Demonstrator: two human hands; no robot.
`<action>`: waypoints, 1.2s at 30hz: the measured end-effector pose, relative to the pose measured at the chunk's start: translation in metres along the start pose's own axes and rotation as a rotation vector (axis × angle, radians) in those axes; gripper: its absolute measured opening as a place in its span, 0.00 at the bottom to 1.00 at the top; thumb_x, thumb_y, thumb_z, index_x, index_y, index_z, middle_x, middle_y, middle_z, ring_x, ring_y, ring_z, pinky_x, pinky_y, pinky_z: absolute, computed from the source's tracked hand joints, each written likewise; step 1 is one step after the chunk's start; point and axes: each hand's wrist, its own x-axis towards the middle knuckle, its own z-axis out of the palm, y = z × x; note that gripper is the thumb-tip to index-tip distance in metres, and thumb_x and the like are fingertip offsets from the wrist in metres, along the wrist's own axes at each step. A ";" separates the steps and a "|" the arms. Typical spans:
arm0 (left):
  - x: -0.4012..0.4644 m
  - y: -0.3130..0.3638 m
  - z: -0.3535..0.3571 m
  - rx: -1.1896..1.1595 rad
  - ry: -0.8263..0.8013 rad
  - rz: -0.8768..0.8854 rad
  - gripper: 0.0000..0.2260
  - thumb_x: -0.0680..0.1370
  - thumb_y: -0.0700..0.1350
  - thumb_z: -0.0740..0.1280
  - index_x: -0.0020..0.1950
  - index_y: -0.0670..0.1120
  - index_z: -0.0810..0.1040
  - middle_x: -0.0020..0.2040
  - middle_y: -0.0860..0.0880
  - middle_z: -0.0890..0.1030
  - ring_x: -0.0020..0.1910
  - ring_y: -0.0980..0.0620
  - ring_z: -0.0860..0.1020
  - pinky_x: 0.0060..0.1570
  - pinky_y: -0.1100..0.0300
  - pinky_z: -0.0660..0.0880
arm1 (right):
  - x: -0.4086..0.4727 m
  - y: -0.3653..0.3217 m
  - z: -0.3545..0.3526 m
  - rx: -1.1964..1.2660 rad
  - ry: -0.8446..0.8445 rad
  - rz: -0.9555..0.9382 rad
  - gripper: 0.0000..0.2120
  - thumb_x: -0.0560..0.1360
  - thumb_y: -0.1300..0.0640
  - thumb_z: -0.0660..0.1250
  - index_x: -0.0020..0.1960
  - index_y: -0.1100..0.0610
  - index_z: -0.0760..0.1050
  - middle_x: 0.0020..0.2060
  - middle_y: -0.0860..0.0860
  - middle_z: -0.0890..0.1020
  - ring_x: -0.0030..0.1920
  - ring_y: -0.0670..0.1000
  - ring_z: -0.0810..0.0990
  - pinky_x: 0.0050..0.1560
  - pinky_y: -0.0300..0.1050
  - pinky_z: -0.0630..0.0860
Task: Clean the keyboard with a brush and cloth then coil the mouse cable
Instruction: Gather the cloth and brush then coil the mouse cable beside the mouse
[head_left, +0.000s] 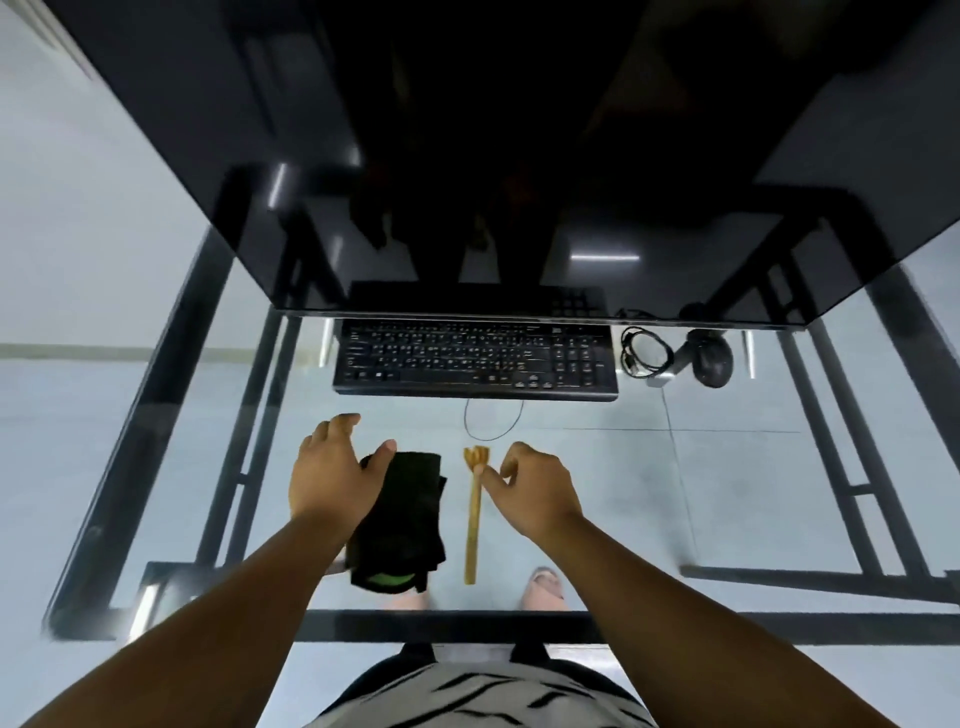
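Reaching from the lower edge of the frame, we list first our left hand, fingers loosely spread, thumb lying on the top edge of the folded dark cloth at lower centre. Just right of it lies the wooden brush, bristles pointing up-frame; our right hand pinches it near the head between thumb and curled fingers. Both rest on the glass desk. Above centre: black keyboard. To its right, the coiled mouse cable, then the mouse. Uppermost: a dark monitor.
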 end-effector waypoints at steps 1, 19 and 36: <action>-0.001 -0.009 -0.003 -0.017 -0.036 -0.062 0.31 0.73 0.63 0.68 0.70 0.47 0.69 0.65 0.46 0.75 0.64 0.44 0.74 0.58 0.47 0.75 | -0.002 -0.005 0.004 -0.016 -0.028 0.023 0.21 0.69 0.31 0.64 0.37 0.49 0.69 0.32 0.44 0.77 0.34 0.45 0.76 0.30 0.40 0.68; -0.005 -0.017 0.005 -0.139 -0.408 -0.116 0.13 0.71 0.52 0.74 0.43 0.49 0.72 0.42 0.52 0.77 0.43 0.52 0.76 0.35 0.62 0.69 | -0.019 -0.030 0.030 0.118 0.058 0.168 0.14 0.69 0.45 0.71 0.34 0.52 0.71 0.28 0.46 0.78 0.29 0.46 0.78 0.29 0.38 0.69; 0.023 0.074 -0.127 -1.002 -0.082 0.175 0.08 0.77 0.41 0.71 0.49 0.49 0.72 0.49 0.45 0.84 0.49 0.47 0.83 0.48 0.51 0.80 | 0.028 -0.123 -0.097 0.567 0.339 -0.318 0.16 0.68 0.52 0.76 0.33 0.54 0.70 0.22 0.46 0.76 0.22 0.41 0.72 0.24 0.31 0.68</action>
